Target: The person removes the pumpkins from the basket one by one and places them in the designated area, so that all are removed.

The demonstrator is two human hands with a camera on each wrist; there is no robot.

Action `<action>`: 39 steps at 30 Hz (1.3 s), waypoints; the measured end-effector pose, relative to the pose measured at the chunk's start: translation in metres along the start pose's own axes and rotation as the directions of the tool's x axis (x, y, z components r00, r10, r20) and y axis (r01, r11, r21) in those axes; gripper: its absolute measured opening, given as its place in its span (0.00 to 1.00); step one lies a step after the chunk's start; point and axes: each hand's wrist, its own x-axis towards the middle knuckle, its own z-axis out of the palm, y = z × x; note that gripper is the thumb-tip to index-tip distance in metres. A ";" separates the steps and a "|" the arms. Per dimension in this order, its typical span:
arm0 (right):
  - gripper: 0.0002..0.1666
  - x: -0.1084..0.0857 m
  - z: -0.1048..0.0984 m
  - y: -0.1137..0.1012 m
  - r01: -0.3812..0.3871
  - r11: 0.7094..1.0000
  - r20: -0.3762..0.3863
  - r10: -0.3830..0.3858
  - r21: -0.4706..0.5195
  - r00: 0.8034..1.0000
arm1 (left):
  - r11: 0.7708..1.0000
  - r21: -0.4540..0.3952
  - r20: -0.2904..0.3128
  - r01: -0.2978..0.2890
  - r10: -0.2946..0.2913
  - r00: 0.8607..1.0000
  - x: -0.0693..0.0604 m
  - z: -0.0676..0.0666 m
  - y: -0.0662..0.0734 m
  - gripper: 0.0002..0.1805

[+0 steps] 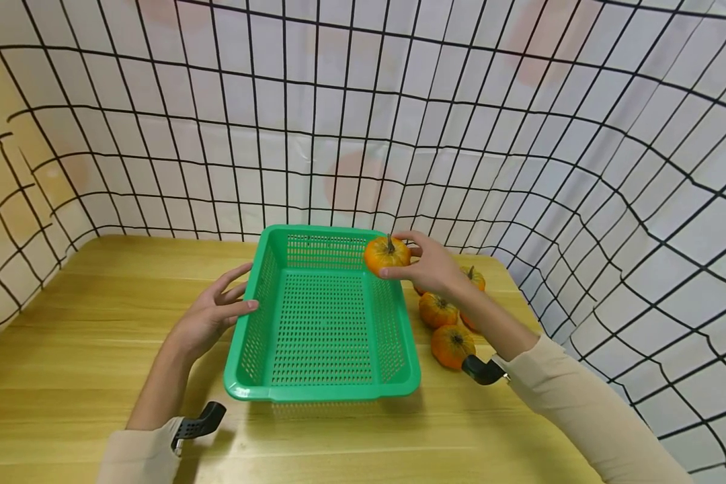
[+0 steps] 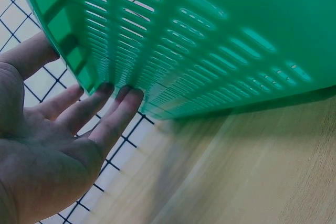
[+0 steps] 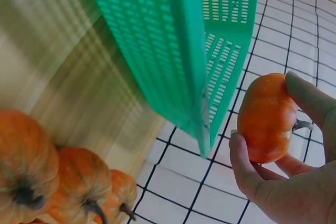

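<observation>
In the head view a green perforated plastic basket (image 1: 323, 393) stands on the wooden table with nothing inside. My left hand (image 1: 202, 323) is at its left side. The thumb lies over the rim while the other fingers touch the outside wall (image 2: 173, 51), as the left wrist view shows. Above the basket's far right corner, my right hand (image 1: 429, 265) holds a small orange pumpkin (image 1: 387, 254) between thumb and fingers. Its stem points up in the head view. The right wrist view shows this pumpkin (image 3: 268, 118) clear of the basket wall (image 3: 142, 51).
Several more small pumpkins (image 1: 454, 346) lie on the table (image 1: 121, 323) right of the basket, partly under my right forearm. White cloth with a black grid (image 1: 314, 128) rises behind the table and along its sides.
</observation>
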 end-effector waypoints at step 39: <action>0.56 -0.058 -0.053 0.100 -0.117 0.989 -0.018 0.116 -0.095 0.993 | 0.999 0.030 -0.011 0.019 -0.019 1.000 -0.001 0.001 0.001 0.44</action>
